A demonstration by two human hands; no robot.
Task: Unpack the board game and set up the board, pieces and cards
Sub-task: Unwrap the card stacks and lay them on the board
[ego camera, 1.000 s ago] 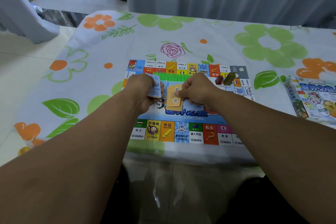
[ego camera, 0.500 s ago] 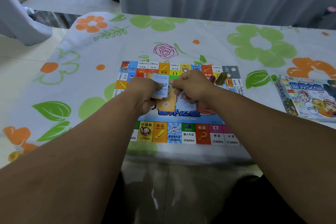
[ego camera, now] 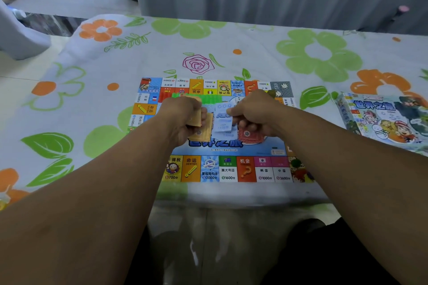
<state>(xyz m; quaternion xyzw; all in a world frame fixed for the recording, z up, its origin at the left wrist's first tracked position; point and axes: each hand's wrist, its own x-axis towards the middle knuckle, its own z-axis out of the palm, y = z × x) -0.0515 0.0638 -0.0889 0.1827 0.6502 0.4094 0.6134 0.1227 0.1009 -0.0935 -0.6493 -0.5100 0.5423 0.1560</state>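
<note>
Above the game board (ego camera: 209, 169), the left hand (ego camera: 179, 114) curls its fingers round tan cards (ego camera: 197, 118). The right hand (ego camera: 256, 111) pinches a pale blue card (ego camera: 223, 122), long axis pointing away.

Board (ego camera: 228, 169): flat, centre frame, rim of coloured squares, blue middle. Orange stack (ego camera: 201, 134) and red stack (ego camera: 251, 136) face down mid-board, apart. Pale blue card (ego camera: 222, 119) above the gap between them, pinched by right hand (ego camera: 254, 113). Left hand (ego camera: 183, 115) grips orange cards (ego camera: 195, 111). Box (ego camera: 384, 120): right edge, cover art up.
</note>
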